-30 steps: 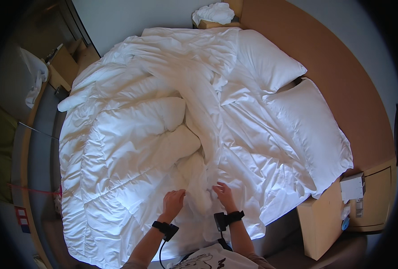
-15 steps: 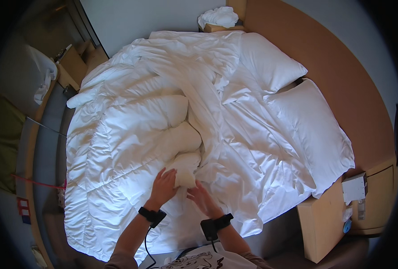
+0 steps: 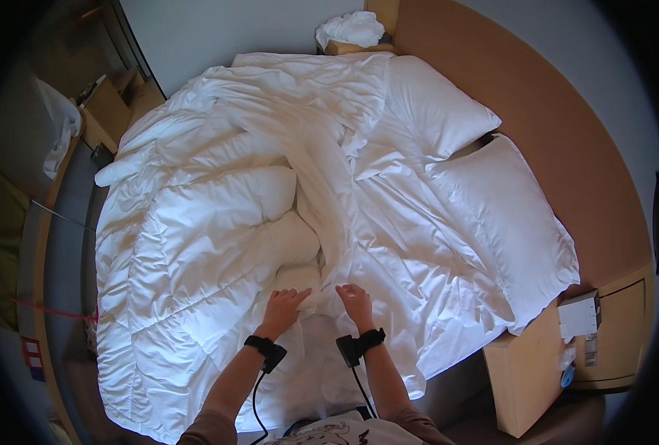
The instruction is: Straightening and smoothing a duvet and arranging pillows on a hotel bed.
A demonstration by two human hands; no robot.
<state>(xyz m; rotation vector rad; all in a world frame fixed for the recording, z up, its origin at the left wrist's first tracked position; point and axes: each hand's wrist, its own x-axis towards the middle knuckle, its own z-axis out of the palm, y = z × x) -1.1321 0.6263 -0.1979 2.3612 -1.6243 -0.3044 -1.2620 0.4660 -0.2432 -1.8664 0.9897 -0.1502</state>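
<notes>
White quilted comforter (image 3: 196,215) toward 10 o'clock; thin white cover (image 3: 320,167) toward 12. Left hand (image 3: 285,308), right hand (image 3: 355,300) flank the junction, likely to reach both layers. Fingers half-curled; whether either pinches fabric, cannot tell.

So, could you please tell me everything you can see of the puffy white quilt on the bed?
The quilt is white and looks soft and padded, with stitched seams and many small puckers. It lies rumpled over the left part of the bed, its inner edge bulging in rounded folds. Thin white fabric bunches along that edge. The left hand is at its near inner end; whether the fingers grip it is unclear.
</notes>
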